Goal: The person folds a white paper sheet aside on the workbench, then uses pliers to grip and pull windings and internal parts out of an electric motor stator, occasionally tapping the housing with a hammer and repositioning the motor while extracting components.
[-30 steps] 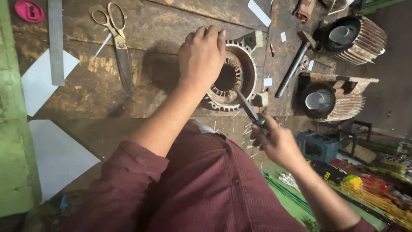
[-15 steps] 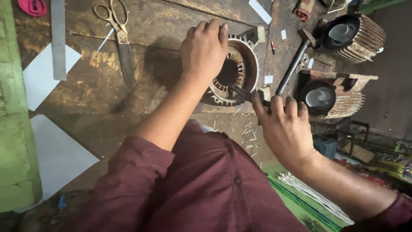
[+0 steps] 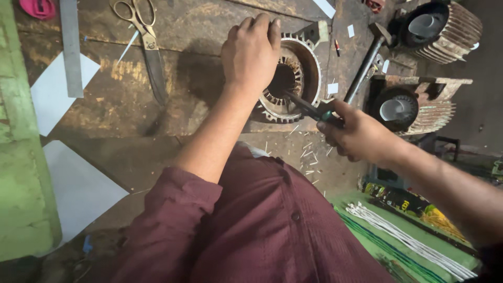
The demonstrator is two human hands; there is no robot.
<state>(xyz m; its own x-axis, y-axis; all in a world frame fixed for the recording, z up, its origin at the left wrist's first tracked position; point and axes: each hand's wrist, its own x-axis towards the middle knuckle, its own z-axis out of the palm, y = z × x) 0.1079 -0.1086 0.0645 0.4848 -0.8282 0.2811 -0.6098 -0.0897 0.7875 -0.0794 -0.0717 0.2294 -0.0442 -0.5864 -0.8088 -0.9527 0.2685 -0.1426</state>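
Workbench (image 3: 209, 26) of dark, scarred wood

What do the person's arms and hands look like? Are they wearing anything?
Both hands are bare: no gloves, rings or watch show on the left hand or the right hand. The left arm wears a dark maroon sleeve pushed up past the elbow, leaving the forearm bare. The right forearm is bare too.
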